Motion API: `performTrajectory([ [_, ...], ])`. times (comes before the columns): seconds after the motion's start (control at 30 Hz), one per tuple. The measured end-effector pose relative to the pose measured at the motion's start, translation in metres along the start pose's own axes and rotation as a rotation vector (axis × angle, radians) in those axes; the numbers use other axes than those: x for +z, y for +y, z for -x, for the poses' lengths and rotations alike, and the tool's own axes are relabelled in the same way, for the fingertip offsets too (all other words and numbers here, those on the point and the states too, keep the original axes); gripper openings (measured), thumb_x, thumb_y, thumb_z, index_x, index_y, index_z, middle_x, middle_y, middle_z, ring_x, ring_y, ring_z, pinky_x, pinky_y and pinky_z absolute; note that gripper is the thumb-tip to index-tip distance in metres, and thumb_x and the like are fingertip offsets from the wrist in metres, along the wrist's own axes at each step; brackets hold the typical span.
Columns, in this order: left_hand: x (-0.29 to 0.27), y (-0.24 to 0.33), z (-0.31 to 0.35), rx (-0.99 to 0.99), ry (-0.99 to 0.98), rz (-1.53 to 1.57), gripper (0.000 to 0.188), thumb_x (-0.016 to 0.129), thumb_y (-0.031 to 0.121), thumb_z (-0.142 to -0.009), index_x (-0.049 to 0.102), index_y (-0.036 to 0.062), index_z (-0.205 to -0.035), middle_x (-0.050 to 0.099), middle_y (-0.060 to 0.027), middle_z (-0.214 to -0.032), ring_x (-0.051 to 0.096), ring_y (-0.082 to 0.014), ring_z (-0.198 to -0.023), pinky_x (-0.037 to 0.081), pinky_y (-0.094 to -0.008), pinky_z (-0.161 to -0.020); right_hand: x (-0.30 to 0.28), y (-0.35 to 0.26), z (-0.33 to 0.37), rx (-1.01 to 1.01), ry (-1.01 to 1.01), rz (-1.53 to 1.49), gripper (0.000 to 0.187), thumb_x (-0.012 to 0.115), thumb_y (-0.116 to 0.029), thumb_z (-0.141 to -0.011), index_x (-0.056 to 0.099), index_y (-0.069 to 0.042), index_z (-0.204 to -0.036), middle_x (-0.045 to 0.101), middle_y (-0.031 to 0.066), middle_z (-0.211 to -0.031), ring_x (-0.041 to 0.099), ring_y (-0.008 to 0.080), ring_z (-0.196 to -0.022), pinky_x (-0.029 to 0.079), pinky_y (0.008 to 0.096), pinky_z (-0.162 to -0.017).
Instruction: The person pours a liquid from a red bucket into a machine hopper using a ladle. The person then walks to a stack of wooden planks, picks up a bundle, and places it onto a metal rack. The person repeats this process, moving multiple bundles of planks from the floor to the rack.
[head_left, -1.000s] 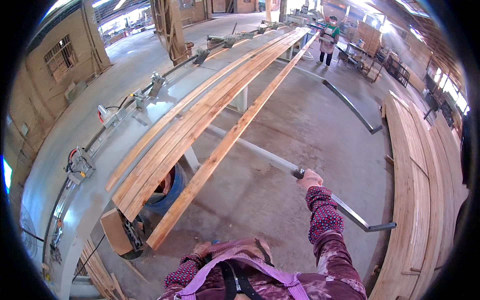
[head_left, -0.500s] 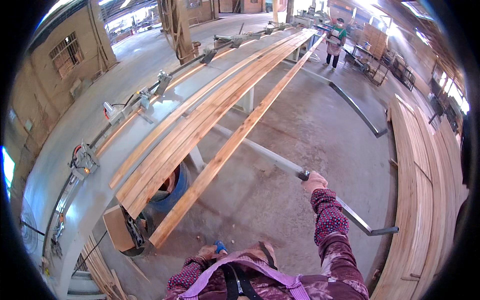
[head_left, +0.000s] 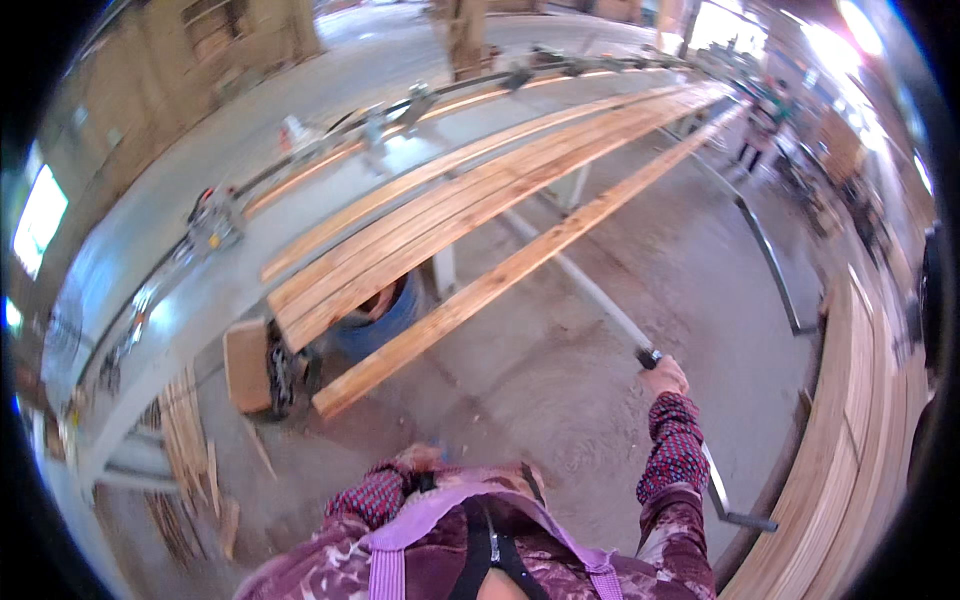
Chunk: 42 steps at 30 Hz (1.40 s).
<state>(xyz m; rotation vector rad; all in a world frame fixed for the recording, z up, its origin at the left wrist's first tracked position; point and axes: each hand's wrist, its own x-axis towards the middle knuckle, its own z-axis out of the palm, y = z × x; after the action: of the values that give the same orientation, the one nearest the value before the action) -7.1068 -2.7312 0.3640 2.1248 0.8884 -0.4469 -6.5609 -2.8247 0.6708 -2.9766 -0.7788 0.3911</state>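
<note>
Your right hand [head_left: 665, 376], at four o'clock, is curled round the metal bar [head_left: 605, 304] beside its dark collar. Your left hand [head_left: 418, 459] hangs at seven; I can't tell its grip. A long board [head_left: 480, 288] slants from eight o'clock to two; stacked planks [head_left: 840, 470] lie farther out at four.

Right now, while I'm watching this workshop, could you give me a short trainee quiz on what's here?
1. Which of the person's own hands is on the metal bar?
2. True or false: the co-worker stands toward the far end of the long table.
3. The barrel is: a) red, b) blue, c) yellow?

Key: 1. The right hand. 2. True. 3. b.
</note>
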Motion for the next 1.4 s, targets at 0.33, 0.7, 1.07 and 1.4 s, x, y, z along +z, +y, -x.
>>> performTrajectory([
  [0.33, -0.022, 0.043, 0.042, -0.194, 0.204, 0.379, 0.047, 0.057, 0.045, -0.088, 0.071, 0.0006, -0.092, 0.071, -0.0153, -0.085, 0.068, -0.0279, -0.081, 0.050, -0.0452, -0.070, 0.012, -0.004, -0.001, 0.006, 0.040, 0.081, 0.056, 0.078, -0.041, -0.071, 0.065, -0.006, -0.113, 0.067, 0.0158, -0.117, 0.064, 0.0341, -0.111, 0.053, 0.0469, -0.088],
  [0.7, -0.022, 0.041, 0.048, -0.133, 0.142, 0.344, 0.043, 0.058, 0.042, -0.089, 0.068, 0.0036, -0.104, 0.069, -0.0199, -0.102, 0.066, -0.0336, -0.097, 0.050, -0.0437, -0.084, 0.022, 0.008, -0.016, -0.052, 0.065, 0.048, 0.056, 0.074, -0.039, -0.072, 0.064, -0.004, -0.114, 0.068, 0.0191, -0.115, 0.065, 0.0354, -0.109, 0.053, 0.0469, -0.089],
  [1.07, -0.120, 0.158, 0.099, -0.180, 0.098, 0.465, 0.054, 0.058, 0.045, -0.090, 0.056, 0.0105, -0.132, 0.053, -0.0178, -0.137, 0.049, -0.0333, -0.129, 0.040, -0.0402, -0.107, 0.018, 0.012, -0.010, -0.010, 0.067, 0.064, 0.058, 0.075, -0.040, -0.074, 0.063, -0.003, -0.116, 0.067, 0.0189, -0.116, 0.064, 0.0355, -0.110, 0.052, 0.0461, -0.091],
  [1.4, -0.252, 0.171, 0.118, -0.113, 1.004, -0.585, 0.080, 0.072, 0.038, -0.077, 0.040, 0.0068, -0.144, 0.047, -0.0157, -0.140, 0.044, -0.0324, -0.131, 0.037, -0.0436, -0.109, 0.030, 0.003, -0.013, 0.025, 0.098, 0.016, 0.067, 0.076, -0.040, -0.073, 0.055, -0.003, -0.124, 0.062, 0.0190, -0.122, 0.060, 0.0360, -0.116, 0.050, 0.0460, -0.095],
])
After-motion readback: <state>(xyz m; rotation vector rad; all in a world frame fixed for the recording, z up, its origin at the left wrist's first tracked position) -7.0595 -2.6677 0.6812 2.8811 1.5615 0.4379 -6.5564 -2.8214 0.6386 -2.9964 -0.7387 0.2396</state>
